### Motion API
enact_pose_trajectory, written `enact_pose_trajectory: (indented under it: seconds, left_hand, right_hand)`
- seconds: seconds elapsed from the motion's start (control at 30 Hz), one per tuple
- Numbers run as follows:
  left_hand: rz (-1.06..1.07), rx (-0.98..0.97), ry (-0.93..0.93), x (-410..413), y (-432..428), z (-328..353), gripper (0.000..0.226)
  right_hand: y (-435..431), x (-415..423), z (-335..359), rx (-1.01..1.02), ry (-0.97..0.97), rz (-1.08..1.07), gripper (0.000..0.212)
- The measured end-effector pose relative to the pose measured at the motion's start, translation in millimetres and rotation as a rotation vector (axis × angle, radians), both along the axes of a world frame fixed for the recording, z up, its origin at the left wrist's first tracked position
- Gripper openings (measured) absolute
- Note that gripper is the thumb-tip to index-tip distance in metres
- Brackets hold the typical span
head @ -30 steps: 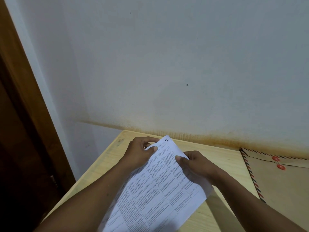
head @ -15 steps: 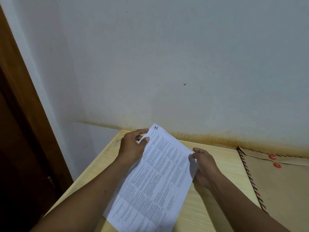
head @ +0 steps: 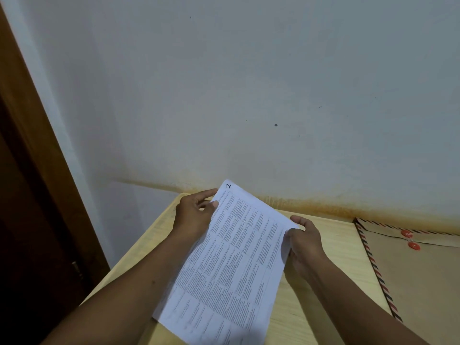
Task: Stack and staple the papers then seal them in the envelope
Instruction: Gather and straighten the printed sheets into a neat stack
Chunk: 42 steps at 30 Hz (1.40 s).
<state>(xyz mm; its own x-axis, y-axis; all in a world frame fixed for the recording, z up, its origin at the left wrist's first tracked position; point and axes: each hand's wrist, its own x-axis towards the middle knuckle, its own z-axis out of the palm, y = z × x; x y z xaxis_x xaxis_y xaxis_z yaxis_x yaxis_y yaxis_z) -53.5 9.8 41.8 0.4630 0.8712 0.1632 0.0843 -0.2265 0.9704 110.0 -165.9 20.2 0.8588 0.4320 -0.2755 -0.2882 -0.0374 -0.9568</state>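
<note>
**Both hands hold the papers above the table**

The left hand pinches the far left corner of the papers, thumb on the printed face and index finger stretched along the top edge. The right hand grips the right edge near the far right corner, thumb on top and fingers curled beneath. Neither hand holds anything else.

The papers are white and covered with small print set in a grid of cells, with a handwritten mark in the far corner. They slant from upper left to lower right between the two forearms, and their near end runs down to the bottom of the view. How many sheets there are cannot be told.

Under them is a pale wooden table. A brown envelope with a striped red and dark border lies flat on its right side, clear of the papers. Two red string-tie discs sit on the flap. The grey wall behind shows a rusty stain along the table's far edge. A dark wooden door frame stands at the left.
</note>
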Motion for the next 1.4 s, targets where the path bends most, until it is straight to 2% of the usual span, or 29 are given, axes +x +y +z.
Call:
enact_pose_trajectory:
  seconds: [0.33,0.53,0.6,0.87,1.1,1.23,1.33,1.4]
  left_hand:
    - [0.057,-0.044,-0.068,1.3,1.1,2.2,0.032]
    - [-0.182,-0.089,0.051,-2.2,2.0,6.1,0.050]
    - [-0.204,-0.086,0.069,-4.0,3.5,8.7,0.053]
    - [-0.134,-0.070,0.026,-5.5,7.9,11.5,0.052]
    - [-0.061,-0.061,0.005,-6.0,6.2,10.2,0.052]
    - [-0.109,-0.054,0.022,-4.9,4.9,10.1,0.054]
    - [-0.060,0.006,0.042,-2.5,9.2,7.6,0.050]
    - [-0.053,0.029,0.064,-2.9,9.8,7.6,0.049]
  right_hand:
    - [0.1,-12.2,2.0,0.075,0.162,-0.003,0.057]
    - [2.6,-20.7,3.2,0.056,0.185,0.025,0.058]
    - [2.1,-20.7,3.0,0.057,0.176,0.036,0.059]
    - [3.8,-24.3,-0.3,0.043,0.098,0.017,0.050]
    - [2.1,-27.8,0.0,0.078,0.168,0.046,0.051]
    - [3.5,-28.7,-3.2,0.032,0.109,0.032,0.044]
    - [5.1,-27.5,-8.2,-0.009,0.056,0.060,0.044]
    - [4.8,-25.3,-9.5,-0.112,-0.083,0.052,0.048]
